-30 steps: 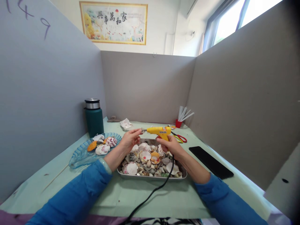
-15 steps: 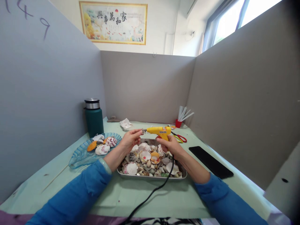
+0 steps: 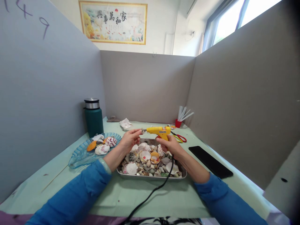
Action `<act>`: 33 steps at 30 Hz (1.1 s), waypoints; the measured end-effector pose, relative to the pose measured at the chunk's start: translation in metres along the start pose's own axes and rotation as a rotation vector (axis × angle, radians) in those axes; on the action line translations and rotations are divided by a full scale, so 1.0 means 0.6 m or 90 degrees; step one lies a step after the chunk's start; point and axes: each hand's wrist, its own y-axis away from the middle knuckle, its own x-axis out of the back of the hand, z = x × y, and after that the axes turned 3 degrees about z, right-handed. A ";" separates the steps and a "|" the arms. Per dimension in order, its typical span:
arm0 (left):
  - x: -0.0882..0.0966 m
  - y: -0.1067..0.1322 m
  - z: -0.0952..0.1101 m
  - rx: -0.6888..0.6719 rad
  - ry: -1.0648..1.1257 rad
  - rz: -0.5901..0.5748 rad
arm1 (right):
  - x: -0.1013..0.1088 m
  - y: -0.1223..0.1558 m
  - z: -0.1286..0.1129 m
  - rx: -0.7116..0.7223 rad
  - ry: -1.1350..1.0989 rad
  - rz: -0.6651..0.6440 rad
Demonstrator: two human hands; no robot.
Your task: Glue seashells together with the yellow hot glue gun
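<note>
My right hand (image 3: 169, 145) is wrapped round the handle of a yellow glue gun (image 3: 156, 130), whose nozzle points left. At the nozzle's tip, my left hand (image 3: 130, 139) pinches a small, pale object (image 3: 142, 131), perhaps a shell; it is too small to make out clearly. Both hands are raised above a metal tray (image 3: 152, 177) full of mixed seashells (image 3: 145, 155). From the glue gun a black cord (image 3: 152, 192) runs down across the tray's front edge toward me.
To the left are a blue glass dish (image 3: 79, 156) holding shells, a thin stick (image 3: 55, 178) and a green flask (image 3: 94, 122). Crumpled white paper (image 3: 126, 123) lies behind. At right are scissors (image 3: 181, 138), a red cup (image 3: 178, 123) of white glue sticks and a black phone-like slab (image 3: 211, 162).
</note>
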 end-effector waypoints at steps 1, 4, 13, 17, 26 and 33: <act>-0.001 0.000 0.000 0.001 -0.004 0.001 | 0.000 0.000 -0.001 0.001 -0.002 -0.001; -0.003 0.001 0.000 0.003 -0.015 0.011 | 0.000 0.001 -0.002 0.003 -0.007 0.000; -0.002 0.002 0.001 0.007 -0.017 0.003 | 0.000 -0.001 0.002 0.001 -0.021 0.002; 0.001 -0.002 -0.002 0.007 0.000 -0.003 | 0.000 0.000 0.002 0.000 0.000 0.002; 0.006 -0.006 -0.006 0.005 0.036 0.002 | 0.000 0.001 -0.002 0.002 0.027 0.001; 0.005 -0.007 -0.005 0.012 0.050 0.006 | -0.001 0.003 -0.002 0.003 0.037 0.006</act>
